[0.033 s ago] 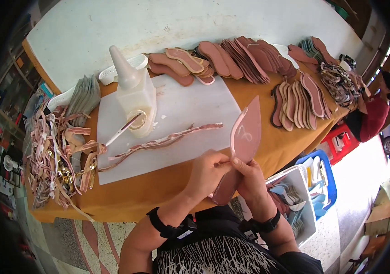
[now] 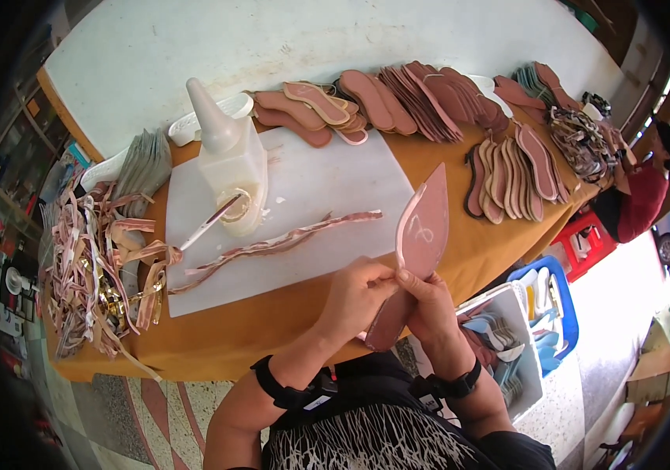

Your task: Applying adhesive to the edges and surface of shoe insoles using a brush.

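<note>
- Head view: left hand (image 2: 362,291) and right hand (image 2: 429,301) are pinching together on a pink shoe insole (image 2: 413,254), holding it upright over the near edge of the orange table (image 2: 272,329).
- Glued strips (image 2: 280,243) are lying on the white board (image 2: 327,188), beside the glue bottle (image 2: 229,157).
- Risk: the insole edging may be slipping askew if the pinch eases before the glue grips.

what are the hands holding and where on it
Both the left hand and the right hand hold one pink shoe insole, gripping it around its narrow middle, pointed toe end up.
</note>
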Demonstrator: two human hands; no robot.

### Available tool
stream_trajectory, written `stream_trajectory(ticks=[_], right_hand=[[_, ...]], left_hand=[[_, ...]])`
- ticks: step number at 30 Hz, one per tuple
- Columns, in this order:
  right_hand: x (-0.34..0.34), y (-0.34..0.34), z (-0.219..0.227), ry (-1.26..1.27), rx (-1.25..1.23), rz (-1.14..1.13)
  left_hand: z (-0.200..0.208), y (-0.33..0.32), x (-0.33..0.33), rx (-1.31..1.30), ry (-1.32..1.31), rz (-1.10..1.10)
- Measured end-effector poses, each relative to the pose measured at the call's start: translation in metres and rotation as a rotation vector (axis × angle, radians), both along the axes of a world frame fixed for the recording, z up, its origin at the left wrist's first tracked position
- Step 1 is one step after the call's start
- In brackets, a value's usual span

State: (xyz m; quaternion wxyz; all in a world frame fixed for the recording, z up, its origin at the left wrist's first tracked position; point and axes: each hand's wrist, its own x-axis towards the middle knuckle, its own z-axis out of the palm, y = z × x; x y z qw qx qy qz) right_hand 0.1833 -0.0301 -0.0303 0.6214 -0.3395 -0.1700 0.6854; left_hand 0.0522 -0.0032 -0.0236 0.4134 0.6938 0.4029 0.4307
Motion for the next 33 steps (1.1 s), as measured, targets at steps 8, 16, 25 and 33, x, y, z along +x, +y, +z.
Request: stream_trajectory(ticks=[8,16,25,33], right_hand=[[0.007,0.008,-0.002,-0.023,0.023,-0.094],[0.003,0.01,-0.005,-0.027,0.013,-0.163],[-0.004,0.011,-0.012,-0.098,0.062,-0.241],[0.001,0.007,-0.008,0.024,0.165,0.009]], left_hand=[[0.008,-0.005,-0.008,-0.458,-0.227,-0.034],[0.012,-0.006,-0.006,-0.501,-0.241,-0.009],[0.012,-0.001,-0.005,-0.365,-0.076,0.03],[0.018,0.008,-0.001,-0.394,-0.151,-0.003]])
